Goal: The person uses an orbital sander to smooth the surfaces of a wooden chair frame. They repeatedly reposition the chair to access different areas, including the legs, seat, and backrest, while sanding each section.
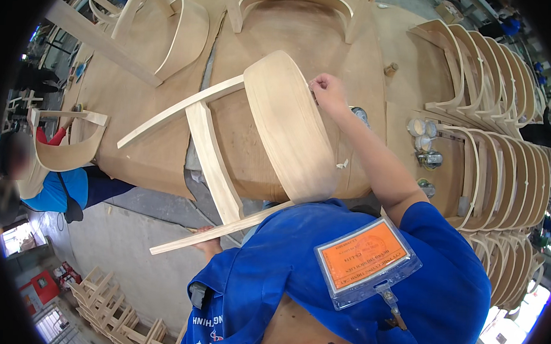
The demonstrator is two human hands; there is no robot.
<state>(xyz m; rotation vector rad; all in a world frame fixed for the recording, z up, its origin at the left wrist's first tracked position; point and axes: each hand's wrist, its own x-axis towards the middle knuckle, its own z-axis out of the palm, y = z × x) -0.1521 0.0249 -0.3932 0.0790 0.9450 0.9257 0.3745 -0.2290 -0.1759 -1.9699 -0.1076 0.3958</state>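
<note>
A pale wooden chair frame point(278, 104) lies tilted in front of me, its wide curved backrest leaning against my blue shirt. Two long legs and a crosspiece point(212, 154) run from it to the left. My left hand point(209, 246) is wrapped round the nearer leg, partly hidden beneath it. At the far right edge of the backrest is my right hand point(329, 93), its fingers pinched together against the wood. Whatever is between those fingers is too small to make out.
Brown board point(147, 148) covers the worktable. Jars point(420, 129) and a metal tool point(431, 159) stand at right, beside stacked curved frames point(489, 77). More frames point(183, 39) lie at the far side. At left, a person in blue point(65, 190) handles another frame point(74, 145).
</note>
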